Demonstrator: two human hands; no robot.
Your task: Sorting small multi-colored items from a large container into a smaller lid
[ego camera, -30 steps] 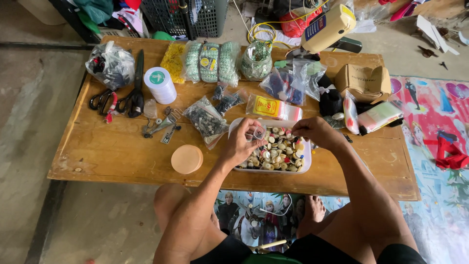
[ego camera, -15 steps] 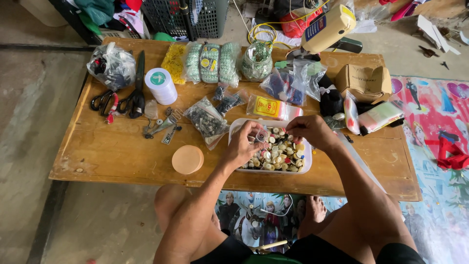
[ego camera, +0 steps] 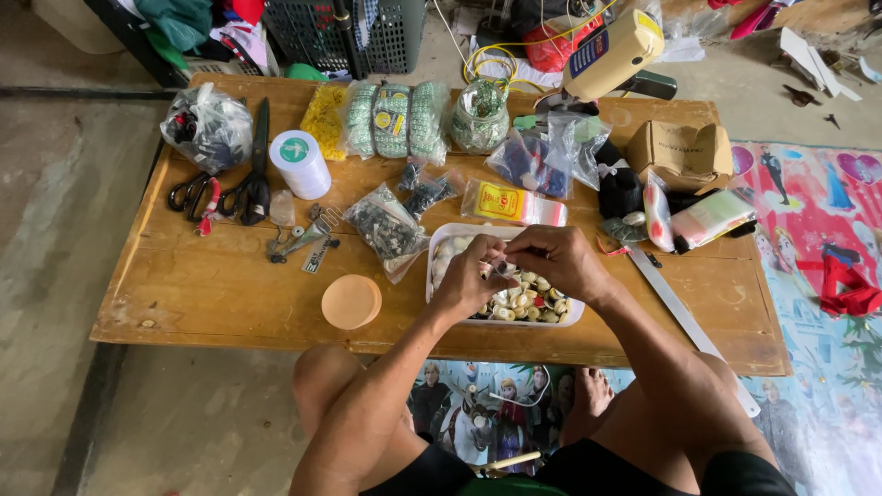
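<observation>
Your fingers (ego camera: 496, 267) of both hands meet over the white tray (ego camera: 439, 241), pinching a small piece between them; what it is, is too small to tell. Your left hand (ego camera: 467, 280) and right hand (ego camera: 556, 260) hover just above the pale rings (ego camera: 519, 303) heaped in the tray, so the stock sits directly under the work. At nine o'clock from the tray lies an orange lid (ego camera: 351, 301), near on the surface (ego camera: 184, 294). At ten o'clock a bag of dark parts (ego camera: 386, 228) lies touching the tray; scissors (ego camera: 253, 179) rest farther off.
</observation>
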